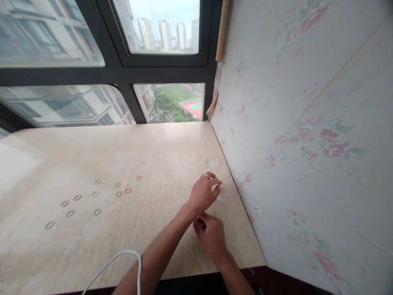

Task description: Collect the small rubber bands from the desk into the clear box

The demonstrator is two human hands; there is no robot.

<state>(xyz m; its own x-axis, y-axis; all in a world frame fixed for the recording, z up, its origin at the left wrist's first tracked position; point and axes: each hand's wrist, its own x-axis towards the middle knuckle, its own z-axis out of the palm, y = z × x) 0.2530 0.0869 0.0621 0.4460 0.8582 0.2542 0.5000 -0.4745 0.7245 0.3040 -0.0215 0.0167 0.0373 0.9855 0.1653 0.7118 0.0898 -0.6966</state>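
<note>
My left hand (205,191), with a ring on one finger, reaches across in front of my right hand. Its thumb and fingertips come together at the edge of a small clear plastic bag (224,196) lying near the wall; whatever sits between them is too small to make out. Closer to me, my right hand (211,234) is closed with curled fingers, partly behind the left wrist, and its contents are hidden. A second clear plastic bag (212,163) lies farther back. Several thin rings, such as a reddish one (128,191) and a dark one (97,212), are scattered to the left.
A pale marbled ledge (172,155) carries everything. The flowered wall (276,135) bounds it on the right, and dark-framed windows (162,73) stand at the back. A white cable (123,252) loops over my left forearm at the front.
</note>
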